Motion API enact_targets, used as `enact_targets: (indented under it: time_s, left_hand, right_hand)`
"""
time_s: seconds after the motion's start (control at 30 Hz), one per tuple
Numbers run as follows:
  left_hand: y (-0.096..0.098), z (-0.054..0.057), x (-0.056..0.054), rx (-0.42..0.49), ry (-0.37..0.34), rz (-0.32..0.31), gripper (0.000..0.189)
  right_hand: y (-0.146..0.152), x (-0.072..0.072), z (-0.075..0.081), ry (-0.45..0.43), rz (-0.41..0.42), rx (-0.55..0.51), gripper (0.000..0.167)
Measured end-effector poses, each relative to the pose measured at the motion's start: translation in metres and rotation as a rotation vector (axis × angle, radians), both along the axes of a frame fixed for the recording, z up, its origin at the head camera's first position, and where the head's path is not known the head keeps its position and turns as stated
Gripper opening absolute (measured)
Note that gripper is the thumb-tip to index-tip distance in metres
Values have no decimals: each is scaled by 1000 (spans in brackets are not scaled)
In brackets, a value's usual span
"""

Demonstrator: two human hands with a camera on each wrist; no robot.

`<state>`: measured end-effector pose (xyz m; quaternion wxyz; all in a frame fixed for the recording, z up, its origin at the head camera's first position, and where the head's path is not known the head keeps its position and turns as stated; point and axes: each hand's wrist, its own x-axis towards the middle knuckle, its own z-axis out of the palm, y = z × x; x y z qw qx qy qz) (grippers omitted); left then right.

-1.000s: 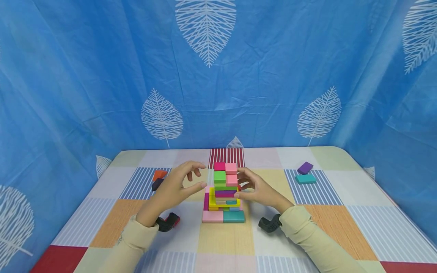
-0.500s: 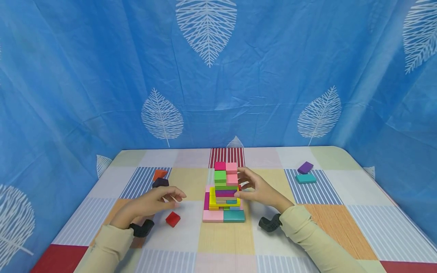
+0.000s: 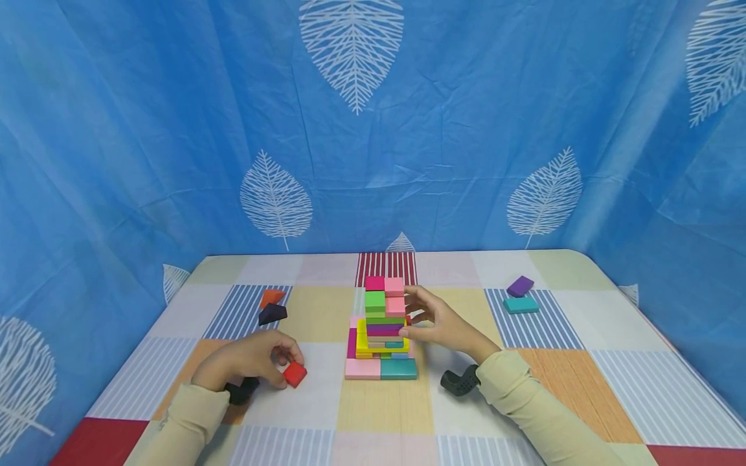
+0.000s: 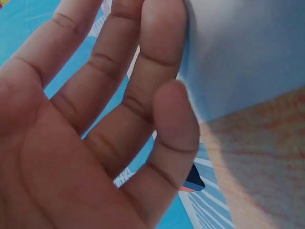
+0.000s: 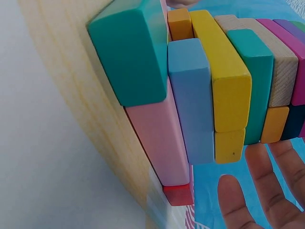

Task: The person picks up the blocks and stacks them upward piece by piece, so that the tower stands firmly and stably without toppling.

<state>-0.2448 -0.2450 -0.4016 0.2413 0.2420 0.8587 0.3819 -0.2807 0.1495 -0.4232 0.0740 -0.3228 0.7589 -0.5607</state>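
Observation:
In the head view my left hand (image 3: pixel 253 359) is low on the left, its thumb and index finger around a small red block (image 3: pixel 294 374) on the cloth. That block does not show in the left wrist view, where the left palm and fingers (image 4: pixel 162 33) fill most of the picture. A tower of colourful wooden blocks (image 3: pixel 384 320) stands mid-table. My right hand (image 3: pixel 440 323) is at the tower's right side, fingers extended; in the right wrist view its fingertips (image 5: pixel 257 155) appear to touch the side of the middle layers. The far fingers are partly hidden behind the tower.
An orange block (image 3: pixel 272 298) and a dark block (image 3: pixel 272 314) lie beyond my left hand. At the back right are a purple block (image 3: pixel 520 286) and a teal block (image 3: pixel 521 305). A blue leaf-patterned curtain (image 3: pixel 437 162) surrounds the patchwork tablecloth (image 3: pixel 384 408).
My left hand has moved from beside the tower, left and down to the red block, and its thumb and index finger have closed around it. The right hand has stayed at the tower.

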Motion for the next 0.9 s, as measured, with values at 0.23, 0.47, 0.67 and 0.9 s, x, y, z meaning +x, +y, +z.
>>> enact_targets:
  time_s: [0.23, 0.47, 0.67, 0.9]
  left_hand:
    - [11, 11, -3, -1, 241, 35, 30]
    - [37, 36, -3, 108, 485, 180, 31]
    - [66, 59, -3, 185, 641, 213, 34]
    - [103, 79, -5, 221, 719, 127, 39]
  right_hand:
    - [0, 1, 2, -3, 0, 1, 73]
    - [0, 2, 3, -7, -5, -1, 74]
    - [1, 1, 2, 4, -3, -9, 74]
    - [1, 0, 0, 7, -2, -6, 72]
